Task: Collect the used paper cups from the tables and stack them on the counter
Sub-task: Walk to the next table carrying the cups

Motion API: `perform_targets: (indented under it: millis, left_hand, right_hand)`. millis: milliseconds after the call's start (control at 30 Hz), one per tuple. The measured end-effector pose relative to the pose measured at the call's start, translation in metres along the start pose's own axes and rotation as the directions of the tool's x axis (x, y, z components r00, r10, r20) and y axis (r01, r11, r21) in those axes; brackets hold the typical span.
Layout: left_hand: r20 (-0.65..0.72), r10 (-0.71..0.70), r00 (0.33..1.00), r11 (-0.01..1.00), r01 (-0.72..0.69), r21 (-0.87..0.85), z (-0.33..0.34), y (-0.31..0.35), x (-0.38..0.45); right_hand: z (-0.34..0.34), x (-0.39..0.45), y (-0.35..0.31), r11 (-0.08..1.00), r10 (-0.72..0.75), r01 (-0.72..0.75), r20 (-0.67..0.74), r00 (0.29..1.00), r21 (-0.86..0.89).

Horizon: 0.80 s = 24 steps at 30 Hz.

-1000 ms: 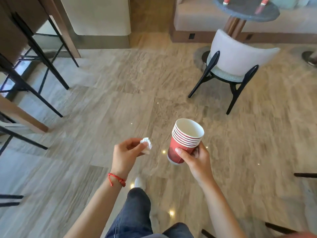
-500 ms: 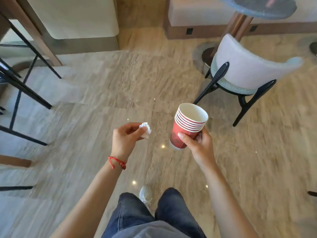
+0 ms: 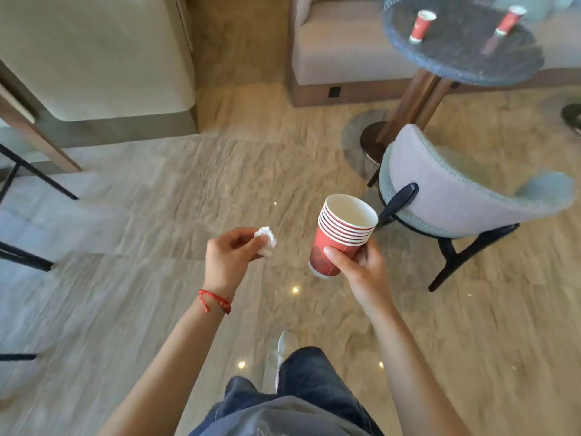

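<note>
The person's right hand [image 3: 361, 265] holds a stack of paper cups [image 3: 342, 236], with the thumb across the front and the fingers curled round the far side. The cups are red on the outside and white on the inside. They sit one inside the other, so their white rims make a row of thin rings near the top, about six or seven of them. The top cup looks empty, and the stack tips a little to the right. It is up in the air above the shiny tan floor [image 3: 157, 215], just beside a grey chair [image 3: 465, 199] with black legs. The left hand [image 3: 228, 259] pinches a small crumpled white tissue [image 3: 266, 241] between the thumb and the fingertips. A red string bracelet [image 3: 214, 301] goes round the left wrist. The two hands are near each other but do not touch. Behind the chair stands a dark round table [image 3: 456, 58] on a brown wooden leg. Two more red paper cups are on it, a left table cup [image 3: 422, 26] and a right table cup [image 3: 508, 21]. Both are blurry and look white at the top. A pale bench seat [image 3: 330, 48] runs behind the table. Low in the view are the person's blue jeans [image 3: 301, 391] and a light shoe [image 3: 283, 344].
</note>
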<state>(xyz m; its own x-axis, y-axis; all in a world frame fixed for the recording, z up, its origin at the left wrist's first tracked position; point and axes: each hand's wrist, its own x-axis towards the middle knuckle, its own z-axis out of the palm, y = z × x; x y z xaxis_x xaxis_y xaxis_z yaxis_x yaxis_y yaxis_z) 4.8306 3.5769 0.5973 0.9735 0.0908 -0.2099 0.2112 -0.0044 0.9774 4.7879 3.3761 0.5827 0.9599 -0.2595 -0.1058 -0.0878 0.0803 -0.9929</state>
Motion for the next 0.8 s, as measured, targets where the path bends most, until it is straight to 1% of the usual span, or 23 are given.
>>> perform_targets:
  millis: [200,300,500,633,800]
  left_hand:
    - [-0.042,0.049,0.998,0.999,-0.048,0.021,0.037,0.036,0.109]
    - [-0.038,0.039,0.998,0.999,-0.038,0.029,0.052,0.041,0.162]
    - [0.013,0.036,0.999,0.999,-0.036,0.018,0.082,0.054,0.293]
    - [0.065,0.017,0.998,1.0,-0.018,0.015,0.103,0.08,0.384]
    - [0.151,0.027,0.988,0.999,-0.03,0.023,0.133,0.113,0.477]
  right_hand:
    - [0.006,0.121,-0.023,1.0,-0.014,0.015,0.043,0.999,-0.025]
    - [0.009,0.174,-0.023,0.999,0.002,0.0,0.048,0.999,-0.037]
    - [0.022,0.299,-0.021,0.999,-0.006,0.006,-0.002,1.0,-0.04]
    - [0.039,0.387,-0.029,0.999,0.0,-0.003,-0.055,0.998,-0.047]
    - [0.051,0.479,-0.042,0.999,0.012,-0.017,-0.098,0.995,-0.052]
